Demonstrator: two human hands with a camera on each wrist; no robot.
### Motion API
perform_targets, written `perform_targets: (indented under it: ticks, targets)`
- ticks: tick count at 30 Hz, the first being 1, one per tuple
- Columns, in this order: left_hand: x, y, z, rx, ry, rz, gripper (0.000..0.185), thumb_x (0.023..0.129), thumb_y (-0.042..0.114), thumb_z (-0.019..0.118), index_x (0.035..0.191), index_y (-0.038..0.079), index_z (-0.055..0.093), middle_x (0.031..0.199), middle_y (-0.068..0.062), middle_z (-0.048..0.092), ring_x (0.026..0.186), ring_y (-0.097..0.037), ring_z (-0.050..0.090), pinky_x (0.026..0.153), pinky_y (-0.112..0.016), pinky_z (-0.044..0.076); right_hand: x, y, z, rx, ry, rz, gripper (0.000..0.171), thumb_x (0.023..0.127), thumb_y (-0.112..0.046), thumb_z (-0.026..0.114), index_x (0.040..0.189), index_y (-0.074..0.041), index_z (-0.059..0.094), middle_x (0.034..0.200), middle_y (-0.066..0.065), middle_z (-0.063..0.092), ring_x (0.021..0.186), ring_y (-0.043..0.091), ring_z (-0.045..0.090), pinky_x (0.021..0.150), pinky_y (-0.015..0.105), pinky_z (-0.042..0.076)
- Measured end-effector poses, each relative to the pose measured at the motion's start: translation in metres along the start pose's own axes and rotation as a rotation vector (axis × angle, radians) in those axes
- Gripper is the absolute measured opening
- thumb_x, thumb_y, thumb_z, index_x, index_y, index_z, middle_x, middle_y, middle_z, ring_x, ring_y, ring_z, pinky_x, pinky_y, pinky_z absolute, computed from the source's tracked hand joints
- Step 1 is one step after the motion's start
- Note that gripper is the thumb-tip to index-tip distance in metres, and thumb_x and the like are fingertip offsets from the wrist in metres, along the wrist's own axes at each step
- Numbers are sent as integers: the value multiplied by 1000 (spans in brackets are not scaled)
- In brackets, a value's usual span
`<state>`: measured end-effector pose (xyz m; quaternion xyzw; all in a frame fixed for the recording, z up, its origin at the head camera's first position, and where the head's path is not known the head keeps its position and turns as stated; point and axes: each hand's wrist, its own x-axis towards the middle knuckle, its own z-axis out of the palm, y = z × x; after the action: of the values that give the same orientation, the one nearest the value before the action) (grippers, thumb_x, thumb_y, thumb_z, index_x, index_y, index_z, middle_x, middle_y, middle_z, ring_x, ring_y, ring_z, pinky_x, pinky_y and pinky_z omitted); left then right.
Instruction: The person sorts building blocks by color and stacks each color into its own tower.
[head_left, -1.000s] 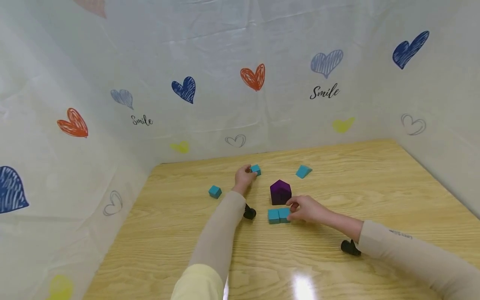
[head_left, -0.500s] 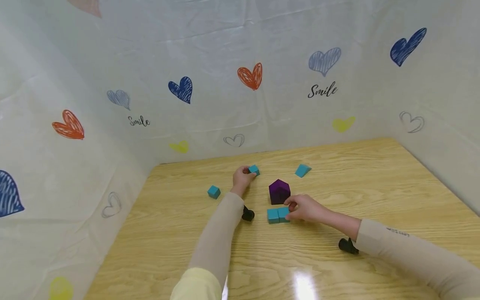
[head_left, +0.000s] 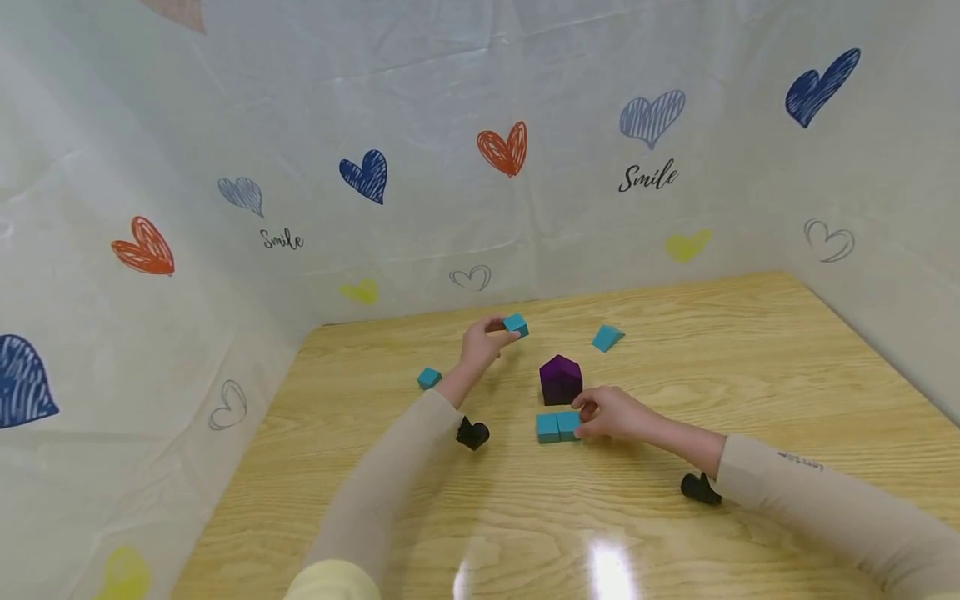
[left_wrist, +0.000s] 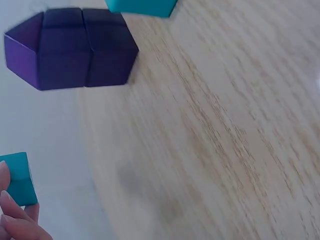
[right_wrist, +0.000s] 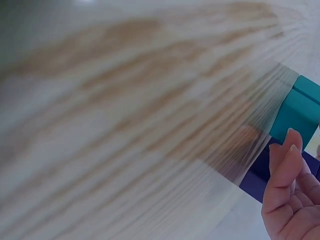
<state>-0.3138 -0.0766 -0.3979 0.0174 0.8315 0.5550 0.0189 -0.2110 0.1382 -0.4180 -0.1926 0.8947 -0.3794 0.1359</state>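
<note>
1. The left hand (head_left: pixel 480 343) is pinching a small teal cube (head_left: pixel 515 325) between its fingertips and is holding it just above the wooden table (head_left: pixel 750 367), toward the far edge.
2. In the left wrist view the same teal cube (left_wrist: pixel 19 179) is sitting against the fingertips (left_wrist: pixel 12 210) at the lower left, with the tabletop (left_wrist: pixel 225 150) blurred behind it.
3. The right hand (head_left: pixel 611 414) is resting on the table with its fingers curled against the right end of a pair of teal blocks (head_left: pixel 557 426), which are lying side by side and touching each other.
4. In the right wrist view one finger (right_wrist: pixel 287 162) is pressing on the side of a teal block (right_wrist: pixel 300 112); whether the hand is gripping the pair or only pushing it, I cannot tell.
5. A purple house-shaped block (head_left: pixel 560 381) is standing upright just behind the teal pair, between the two hands.
6. A teal wedge (head_left: pixel 607 337) is lying farther back to the right, well apart from both hands.
7. Another teal cube (head_left: pixel 429 378) is sitting on the table to the left of the left forearm.
8. A white sheet printed with hearts (head_left: pixel 507 150) is hanging behind and beside the table.
</note>
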Motion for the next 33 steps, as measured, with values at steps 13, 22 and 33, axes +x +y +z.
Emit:
perform_targets:
  ticks: [13, 22, 33]
  targets:
    - [-49, 28, -25, 16, -96, 90, 41, 81, 25, 70, 119, 14, 58, 113, -4, 60, 75, -15, 54, 68, -39, 49, -3, 2, -1, 29, -3, -3, 40, 74, -10, 75, 107, 9, 60, 87, 8, 64, 84, 20, 58, 66, 27, 47]
    - [-84, 22, -11, 100, -226, 186, 42, 79, 27, 72, 118, 15, 61, 106, -6, 62, 47, -11, 37, 52, -30, 45, -3, 3, -3, 24, 0, -30, 37, 74, -9, 75, 104, 9, 61, 86, 9, 64, 82, 20, 58, 67, 27, 48]
    - [-110, 9, 15, 234, -305, 244, 34, 78, 28, 73, 108, 14, 65, 97, -1, 67, 81, -19, 54, 56, -19, 34, -3, 4, -1, -17, -3, -35, 38, 74, -10, 74, 105, 8, 61, 90, 9, 64, 86, 23, 59, 72, 32, 50]
